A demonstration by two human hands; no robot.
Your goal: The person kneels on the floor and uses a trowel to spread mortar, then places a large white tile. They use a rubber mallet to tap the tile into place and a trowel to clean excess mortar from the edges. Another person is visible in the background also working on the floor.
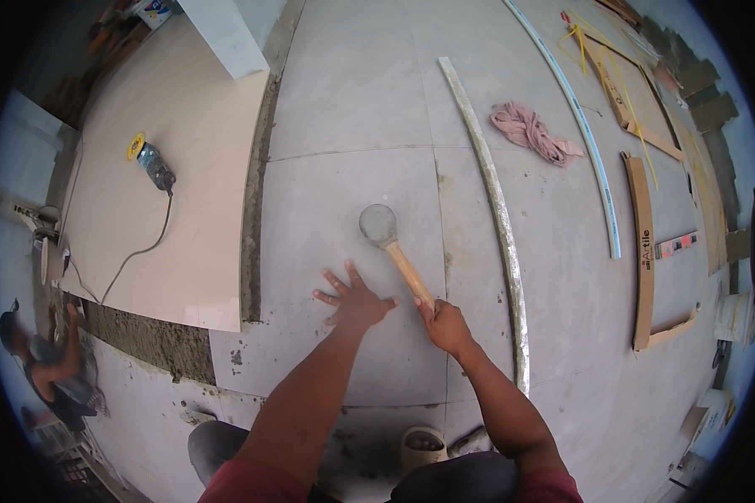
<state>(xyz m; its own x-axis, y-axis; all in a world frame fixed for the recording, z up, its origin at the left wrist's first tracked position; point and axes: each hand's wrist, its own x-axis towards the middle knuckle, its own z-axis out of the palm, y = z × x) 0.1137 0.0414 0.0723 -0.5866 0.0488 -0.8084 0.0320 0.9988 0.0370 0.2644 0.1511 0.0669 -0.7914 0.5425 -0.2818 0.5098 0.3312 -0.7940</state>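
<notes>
over grey tile (pixel 319 201), left grip (pixel 358 307) splayed, right grip (pixel 446 325) round mallet (pixel 403 263).

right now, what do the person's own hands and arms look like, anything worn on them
The left hand and right hand are bare, with no gloves visible. Both forearms are uncovered, and no watch or wristband shows. Dark red sleeves cover the arms at the lower edge of the picture, with no markings that can be made out.

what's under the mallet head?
Grey floor tile shows around the mallet head; the spot directly beneath is covered, so I can't tell whether they touch.
</notes>
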